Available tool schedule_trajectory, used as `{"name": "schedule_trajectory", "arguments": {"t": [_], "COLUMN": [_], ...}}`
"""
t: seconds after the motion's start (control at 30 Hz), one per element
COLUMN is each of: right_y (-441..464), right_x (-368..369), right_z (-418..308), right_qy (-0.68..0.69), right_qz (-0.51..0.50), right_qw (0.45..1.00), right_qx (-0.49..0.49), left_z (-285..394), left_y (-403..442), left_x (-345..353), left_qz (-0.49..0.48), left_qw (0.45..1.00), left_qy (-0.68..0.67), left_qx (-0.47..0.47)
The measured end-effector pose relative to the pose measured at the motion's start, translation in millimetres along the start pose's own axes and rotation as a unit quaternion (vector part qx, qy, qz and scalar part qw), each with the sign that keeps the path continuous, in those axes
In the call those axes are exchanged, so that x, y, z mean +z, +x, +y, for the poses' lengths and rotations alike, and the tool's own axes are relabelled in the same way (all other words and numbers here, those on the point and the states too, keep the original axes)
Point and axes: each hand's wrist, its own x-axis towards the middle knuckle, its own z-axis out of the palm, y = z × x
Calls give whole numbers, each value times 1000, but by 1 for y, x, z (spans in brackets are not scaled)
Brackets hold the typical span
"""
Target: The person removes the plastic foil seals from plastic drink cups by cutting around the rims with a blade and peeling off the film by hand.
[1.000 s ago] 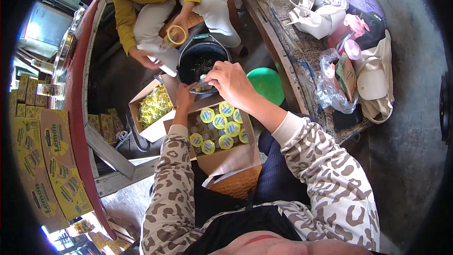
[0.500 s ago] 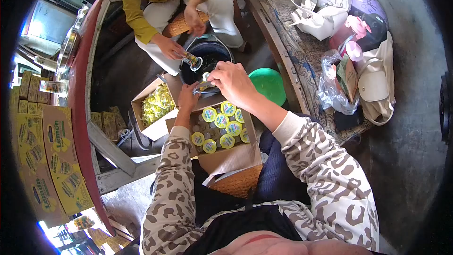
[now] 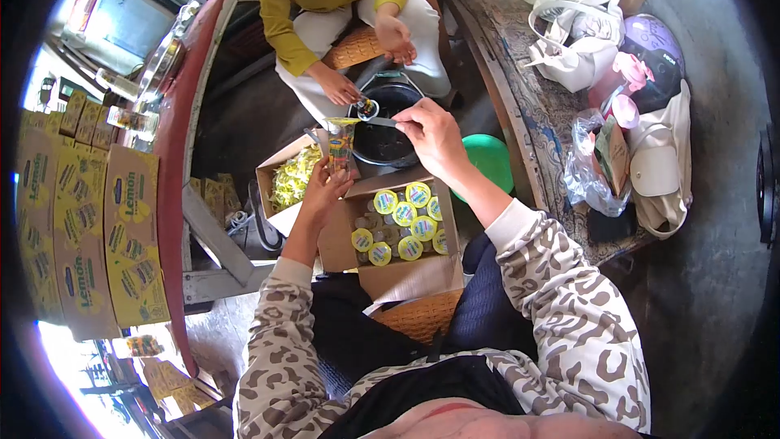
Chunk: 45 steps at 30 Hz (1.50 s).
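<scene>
My left hand (image 3: 327, 187) is closed around a printed plastic cup (image 3: 340, 148) with a yellow film lid, held roughly upright. My right hand (image 3: 431, 134) grips a knife (image 3: 379, 122) with a flat metal blade. Its tip points left at the lid's edge; whether they touch I cannot tell. Below and beyond the knife is a black bucket (image 3: 382, 152). An open cardboard box (image 3: 335, 236) with several yellow-lidded cups (image 3: 404, 213) stands before me. Another box to the left holds yellow strips (image 3: 294, 179).
Across from me, a seated co-worker's hand (image 3: 335, 85) holds a cup (image 3: 368, 107) over the bucket. A green basin (image 3: 490, 164) stands at the right. Bags (image 3: 654, 167) lie on a bench. Lemon-printed cartons (image 3: 134, 236) are stacked at the left.
My left hand has turned, and the cup now shows upright in it. The knife has come into clear sight, pointing left. The view has shifted, so the scene sits further right.
</scene>
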Motion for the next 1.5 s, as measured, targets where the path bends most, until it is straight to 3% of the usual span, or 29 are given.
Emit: {"name": "schedule_trajectory", "arguments": {"t": [0.13,0.23,0.43,0.53,0.6,0.77,0.87,1.0,1.07,1.2,1.4,1.5], "right_y": [0,-5,-20,-26,-29,-35,-36,-37,-37,-41,-44,-44], "right_x": [2,8,10,11,14,18,20,21,21,23,25,25], "right_z": [-9,-17,-36,-40,-44,-53,-59,-56,-56,-54,-59,-60], "right_qy": [49,93,-34,-80,-78,-94,-93,-84,-85,-111,-134,-147], "right_qz": [18,15,-51,-90,-109,-154,-144,-116,-96,-124,-130,-135], "right_qw": [998,994,991,981,973,957,958,974,979,967,957,953], "right_qx": [19,-50,-116,-155,-188,-226,-229,-175,-158,-194,-221,-230], "left_z": [14,11,-5,-2,7,22,16,18,16,12,12,15], "left_y": [-40,-57,-58,-57,-62,-72,-65,-68,-68,-65,-62,-66], "left_x": [4,10,14,21,26,23,11,16,18,22,21,22], "left_qz": [-47,-50,-38,-39,-11,21,4,79,90,108,171,171], "left_qw": [998,997,994,992,978,956,937,909,912,921,839,838], "left_qy": [-1,-31,-29,26,144,253,307,308,293,276,366,375], "left_qx": [30,47,100,118,152,146,166,268,271,253,364,357]}}
